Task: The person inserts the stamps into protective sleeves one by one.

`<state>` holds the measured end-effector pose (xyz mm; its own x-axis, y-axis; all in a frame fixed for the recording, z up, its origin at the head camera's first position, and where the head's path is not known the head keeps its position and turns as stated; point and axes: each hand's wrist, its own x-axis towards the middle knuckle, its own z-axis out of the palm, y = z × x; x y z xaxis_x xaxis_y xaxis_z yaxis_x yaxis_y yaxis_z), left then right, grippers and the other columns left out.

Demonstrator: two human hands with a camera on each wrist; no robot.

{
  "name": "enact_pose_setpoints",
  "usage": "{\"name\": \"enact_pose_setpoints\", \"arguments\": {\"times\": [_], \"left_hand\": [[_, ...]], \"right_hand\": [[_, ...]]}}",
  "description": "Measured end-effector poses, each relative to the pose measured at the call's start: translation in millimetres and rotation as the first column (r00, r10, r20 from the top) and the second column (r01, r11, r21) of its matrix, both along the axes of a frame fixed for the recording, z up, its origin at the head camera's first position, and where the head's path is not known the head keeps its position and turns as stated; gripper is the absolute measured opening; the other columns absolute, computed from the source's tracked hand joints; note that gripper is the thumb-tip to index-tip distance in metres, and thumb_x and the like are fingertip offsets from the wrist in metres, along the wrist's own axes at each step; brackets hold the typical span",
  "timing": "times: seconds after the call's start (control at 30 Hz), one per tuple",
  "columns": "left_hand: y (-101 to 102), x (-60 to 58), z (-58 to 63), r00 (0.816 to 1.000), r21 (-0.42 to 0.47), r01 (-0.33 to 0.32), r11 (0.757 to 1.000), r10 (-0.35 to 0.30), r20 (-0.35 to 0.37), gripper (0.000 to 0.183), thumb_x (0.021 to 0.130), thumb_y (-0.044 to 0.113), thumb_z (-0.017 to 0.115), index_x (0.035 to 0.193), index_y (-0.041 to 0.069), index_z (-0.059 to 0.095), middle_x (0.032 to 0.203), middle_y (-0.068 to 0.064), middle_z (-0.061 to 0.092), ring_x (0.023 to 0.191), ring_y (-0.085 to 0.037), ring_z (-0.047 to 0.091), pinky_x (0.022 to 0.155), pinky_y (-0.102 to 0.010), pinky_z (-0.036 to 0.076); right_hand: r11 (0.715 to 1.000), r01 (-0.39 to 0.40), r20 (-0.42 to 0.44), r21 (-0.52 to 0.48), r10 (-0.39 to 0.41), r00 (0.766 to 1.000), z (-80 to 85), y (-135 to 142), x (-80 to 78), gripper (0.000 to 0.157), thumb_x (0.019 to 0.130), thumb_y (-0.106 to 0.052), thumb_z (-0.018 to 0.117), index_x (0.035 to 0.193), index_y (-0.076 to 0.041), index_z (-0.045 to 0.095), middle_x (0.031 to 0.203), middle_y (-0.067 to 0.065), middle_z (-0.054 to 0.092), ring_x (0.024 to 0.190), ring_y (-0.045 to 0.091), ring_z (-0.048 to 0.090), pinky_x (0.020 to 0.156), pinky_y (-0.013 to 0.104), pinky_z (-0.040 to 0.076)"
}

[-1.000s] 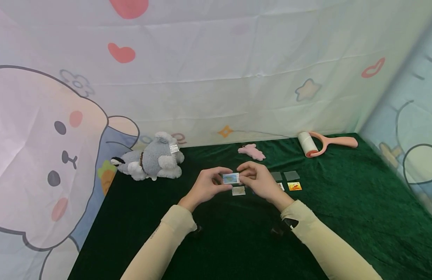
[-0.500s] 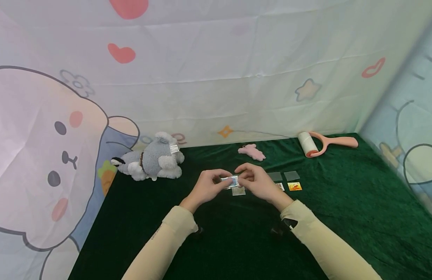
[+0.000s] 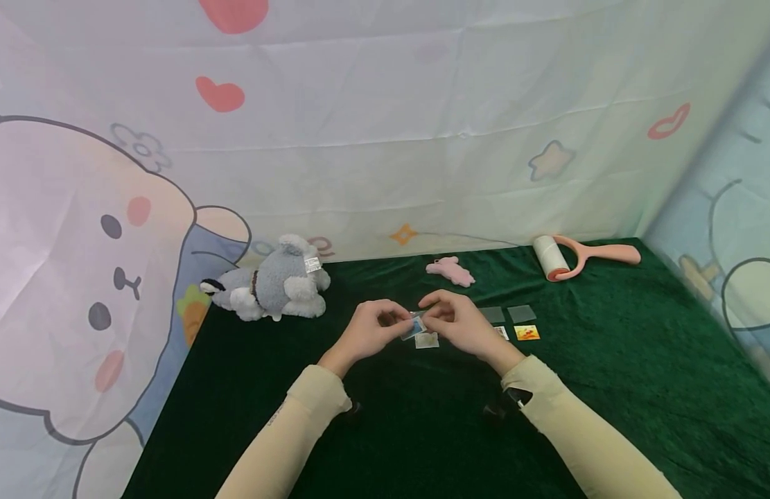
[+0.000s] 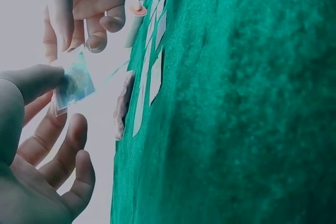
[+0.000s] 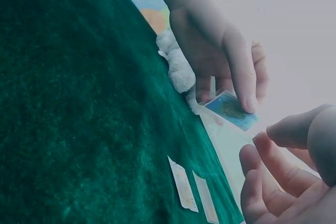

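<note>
A small blue stamp [image 4: 77,80] in a clear sleeve hangs above the green cloth, between both hands. My left hand [image 3: 373,327] pinches it between thumb and forefinger, its other fingers loosely bent. The thumb and forefinger of my right hand [image 3: 457,323] pinch the far end of the clear sleeve. From the right wrist view, the stamp [image 5: 231,109] is tilted with its picture side showing. Below the hands lies a pale stamp [image 3: 427,340] on the cloth. An orange-yellow stamp [image 3: 527,333] lies to the right, and another beside it is partly hidden by my right wrist.
Two greyish clear sleeves [image 3: 522,314] lie behind the stamps at right. A pink plush toy [image 3: 450,271] rests at the back, with a lint roller [image 3: 552,258] to its right. The grey plush animal [image 3: 277,283] lies at left. A printed curtain [image 3: 360,104] hangs behind.
The stamp has turned from facing up flat and level to a tilted position. Both hands stay nearly in place, with only small finger shifts.
</note>
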<state>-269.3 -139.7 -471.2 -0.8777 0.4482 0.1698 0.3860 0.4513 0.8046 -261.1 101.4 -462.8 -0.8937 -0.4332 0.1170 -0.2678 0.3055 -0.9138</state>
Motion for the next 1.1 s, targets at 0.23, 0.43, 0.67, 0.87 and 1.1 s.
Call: {"name": "enact_pose_setpoints", "arguments": {"times": [0.23,0.43,0.67,0.87,1.1], "left_hand": [[-4,-1.1,-2.4,0.999,-0.029,-0.03,0.999,0.031,0.039,0.008,0.101,0.027,0.073,0.105,0.022,0.078,0.096,0.003,0.071,0.087,-0.019,0.064,0.078,-0.038,0.055],[-8,-1.2,-3.8,0.998,-0.024,-0.061,0.998,0.061,0.032,0.006,0.099,0.025,0.076,0.101,0.022,0.081,0.098,0.004,0.07,0.087,-0.019,0.064,0.077,-0.037,0.056],[-11,-2.4,-5.4,0.995,-0.019,-0.092,0.996,0.093,0.033,0.008,0.1,0.024,0.075,0.104,0.02,0.08,0.094,0.002,0.07,0.086,-0.02,0.063,0.076,-0.036,0.054],[-14,-5.5,-10.1,0.989,-0.025,-0.134,0.991,0.135,0.062,0.008,0.099,0.025,0.075,0.104,0.02,0.079,0.097,0.003,0.072,0.086,-0.02,0.064,0.077,-0.036,0.055],[-18,-8.0,-15.0,0.977,-0.049,-0.184,0.982,0.188,0.103,0.008,0.099,0.025,0.076,0.103,0.018,0.079,0.097,0.002,0.073,0.085,-0.019,0.065,0.078,-0.036,0.056]], "right_hand": [[1.0,0.017,-0.005,-0.013,-0.017,1.0,-4.0,5,-2.0,0.03,0.104,-0.013,0.066,0.132,-0.002,0.062,0.114,0.019,0.075,0.099,0.031,0.071,0.086,0.043,0.056],[1.0,0.025,-0.003,-0.006,-0.025,1.0,-5.8,7,-3.0,0.028,0.104,-0.014,0.066,0.13,-0.004,0.063,0.112,0.016,0.076,0.093,0.026,0.07,0.08,0.038,0.055],[0.999,0.037,-0.003,0.018,-0.037,0.999,-7.2,10,-3.9,0.032,0.104,-0.014,0.066,0.133,-0.002,0.062,0.109,0.011,0.076,0.09,0.026,0.069,0.075,0.037,0.055],[0.999,0.028,0.013,0.021,-0.028,1.0,-6.0,12,-2.6,0.033,0.105,-0.015,0.066,0.134,0.0,0.061,0.111,0.016,0.076,0.093,0.033,0.069,0.079,0.038,0.054],[0.999,0.041,0.033,0.019,-0.042,0.999,-7.7,14,-1.0,0.034,0.104,-0.014,0.066,0.135,0.0,0.06,0.112,0.02,0.075,0.094,0.033,0.07,0.081,0.038,0.054]]}}
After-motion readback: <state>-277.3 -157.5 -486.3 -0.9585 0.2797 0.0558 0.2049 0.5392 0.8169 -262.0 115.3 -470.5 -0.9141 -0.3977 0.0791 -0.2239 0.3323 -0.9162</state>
